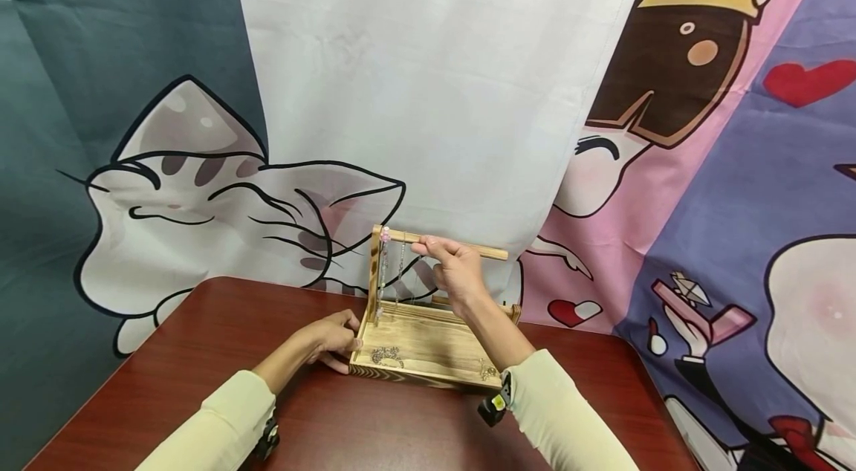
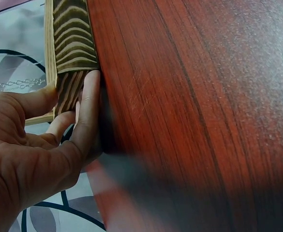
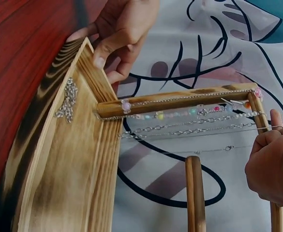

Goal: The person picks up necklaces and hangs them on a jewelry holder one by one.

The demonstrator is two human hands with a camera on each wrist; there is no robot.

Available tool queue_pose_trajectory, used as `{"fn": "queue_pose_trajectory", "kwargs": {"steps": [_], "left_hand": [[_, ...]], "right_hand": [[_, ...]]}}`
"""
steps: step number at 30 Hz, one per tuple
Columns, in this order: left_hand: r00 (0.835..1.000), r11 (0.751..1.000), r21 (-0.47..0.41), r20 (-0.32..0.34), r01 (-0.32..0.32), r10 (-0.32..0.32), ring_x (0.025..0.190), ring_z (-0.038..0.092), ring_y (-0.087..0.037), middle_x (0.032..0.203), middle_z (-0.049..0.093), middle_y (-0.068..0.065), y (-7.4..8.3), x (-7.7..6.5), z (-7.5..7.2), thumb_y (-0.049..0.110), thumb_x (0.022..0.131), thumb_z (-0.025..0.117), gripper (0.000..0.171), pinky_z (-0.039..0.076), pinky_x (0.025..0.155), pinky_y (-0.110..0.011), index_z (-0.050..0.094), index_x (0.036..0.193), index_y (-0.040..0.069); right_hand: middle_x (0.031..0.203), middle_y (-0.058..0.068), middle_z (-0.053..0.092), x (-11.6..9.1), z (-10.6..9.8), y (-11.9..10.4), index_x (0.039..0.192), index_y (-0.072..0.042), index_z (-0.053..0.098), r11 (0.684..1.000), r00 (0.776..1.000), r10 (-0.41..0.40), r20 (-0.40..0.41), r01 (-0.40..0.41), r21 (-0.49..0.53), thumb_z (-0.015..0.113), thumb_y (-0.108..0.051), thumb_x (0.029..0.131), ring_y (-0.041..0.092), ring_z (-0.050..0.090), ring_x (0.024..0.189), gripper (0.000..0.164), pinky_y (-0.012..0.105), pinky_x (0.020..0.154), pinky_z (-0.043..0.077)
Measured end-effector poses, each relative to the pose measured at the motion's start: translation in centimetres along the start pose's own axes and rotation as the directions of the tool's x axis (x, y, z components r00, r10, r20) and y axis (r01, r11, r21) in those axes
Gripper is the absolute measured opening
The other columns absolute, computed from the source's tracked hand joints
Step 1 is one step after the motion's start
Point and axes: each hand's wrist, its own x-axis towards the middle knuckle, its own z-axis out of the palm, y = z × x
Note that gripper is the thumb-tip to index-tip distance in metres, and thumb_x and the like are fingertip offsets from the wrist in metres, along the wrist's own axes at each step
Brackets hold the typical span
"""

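A wooden jewelry stand (image 1: 428, 337) has a shallow tray, a left post (image 1: 373, 270) and a top bar (image 1: 496, 252). My left hand (image 1: 332, 337) grips the tray's left end, thumb on the wall and fingers at the outside and underneath. At the top bar, my right hand (image 1: 460, 274) pinches a thin silver chain necklace (image 3: 247, 129). Beside it, a beaded necklace (image 3: 160, 116) and several silver chains hang from the bar near the post. A small heap of silver chain (image 3: 67, 101) lies in the tray. The fingertips of my right hand are partly hidden.
The stand sits on a red-brown wooden table (image 1: 321, 419) near its back edge. A printed curtain (image 1: 414, 85) hangs right behind. A lower wooden rod (image 3: 196, 193) belongs to the stand. Another small chain (image 1: 488, 369) lies at the tray's right front, near my right forearm.
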Motion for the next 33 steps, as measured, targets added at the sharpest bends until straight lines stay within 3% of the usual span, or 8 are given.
{"fn": "queue_pose_trajectory", "kwargs": {"steps": [11,17,18,21,24,28,31,33], "left_hand": [[1.000,1.000,0.003,0.006,-0.004,0.004,0.088,0.067,-0.026,0.101,0.065,-0.017,0.0,0.1,0.0,-0.003,0.101,0.066,0.030,0.074,0.067,-0.038,0.052,0.128,-0.001],[1.000,1.000,0.003,0.007,-0.004,0.004,0.089,0.068,-0.026,0.101,0.065,-0.018,-0.2,0.3,-0.2,-0.003,0.101,0.066,0.031,0.074,0.067,-0.038,0.052,0.128,-0.001],[1.000,1.000,0.004,0.008,-0.005,0.005,0.089,0.068,-0.026,0.102,0.065,-0.018,-0.2,0.3,-0.2,-0.003,0.101,0.067,0.031,0.074,0.067,-0.038,0.052,0.128,-0.001],[1.000,1.000,0.005,0.009,-0.006,0.006,0.088,0.068,-0.026,0.101,0.066,-0.019,-0.1,0.2,-0.2,-0.003,0.100,0.066,0.032,0.074,0.067,-0.038,0.052,0.129,-0.001],[1.000,1.000,0.003,0.008,-0.005,0.005,0.088,0.068,-0.026,0.100,0.066,-0.019,-0.1,0.1,-0.2,-0.004,0.099,0.066,0.033,0.074,0.067,-0.038,0.052,0.129,-0.001],[1.000,1.000,0.002,0.007,-0.005,0.005,0.087,0.068,-0.026,0.099,0.066,-0.018,0.0,0.1,-0.1,-0.005,0.098,0.065,0.033,0.074,0.067,-0.038,0.052,0.128,-0.002],[1.000,1.000,0.001,0.006,-0.005,0.005,0.087,0.068,-0.026,0.098,0.066,-0.018,0.0,0.1,-0.1,-0.005,0.098,0.065,0.033,0.074,0.067,-0.038,0.052,0.128,-0.002],[1.000,1.000,0.001,0.007,-0.006,0.006,0.087,0.068,-0.025,0.098,0.067,-0.018,0.0,0.1,-0.1,-0.005,0.098,0.064,0.032,0.074,0.067,-0.038,0.052,0.128,-0.002]], "right_hand": [[0.093,-0.010,0.087,-0.2,0.4,1.3,0.130,-0.005,0.082,0.999,0.999,0.013,-0.030,-0.014,-0.033,0.073,-0.021,0.112,0.001,0.025,0.040,0.026,0.016,0.037,0.021],[0.103,-0.007,0.089,-0.5,0.2,1.9,0.135,-0.005,0.080,0.994,0.998,0.010,-0.062,-0.017,-0.103,0.074,-0.024,0.111,0.002,0.025,0.044,0.031,0.017,0.041,0.023],[0.109,-0.004,0.089,-0.6,0.1,2.0,0.134,-0.005,0.081,0.993,0.998,0.007,-0.067,-0.015,-0.119,0.074,-0.024,0.111,-0.001,0.034,0.047,0.030,0.017,0.043,0.025],[0.119,0.002,0.088,-0.8,0.0,2.3,0.134,-0.003,0.080,0.990,0.997,0.001,-0.079,-0.012,-0.141,0.075,-0.024,0.110,-0.001,0.043,0.054,0.032,0.017,0.046,0.028],[0.126,0.007,0.085,-0.9,-0.1,2.6,0.136,0.000,0.079,0.989,0.996,-0.017,-0.092,0.003,-0.151,0.075,-0.022,0.110,-0.005,0.066,0.076,0.034,0.012,0.058,0.044],[0.130,0.013,0.083,-1.2,-0.3,2.9,0.143,0.001,0.073,0.991,0.995,-0.028,-0.095,0.016,-0.133,0.074,-0.021,0.111,-0.008,0.062,0.070,0.039,0.010,0.061,0.048],[0.136,0.014,0.080,-1.5,-0.5,3.0,0.147,-0.001,0.072,0.993,0.995,-0.020,-0.098,0.008,-0.117,0.072,-0.019,0.111,-0.004,0.039,0.052,0.040,0.012,0.049,0.033],[0.138,0.015,0.079,-1.6,-0.6,3.1,0.148,-0.001,0.071,0.995,0.995,-0.022,-0.101,0.011,-0.103,0.072,-0.017,0.112,-0.004,0.036,0.049,0.040,0.012,0.046,0.032]]}}
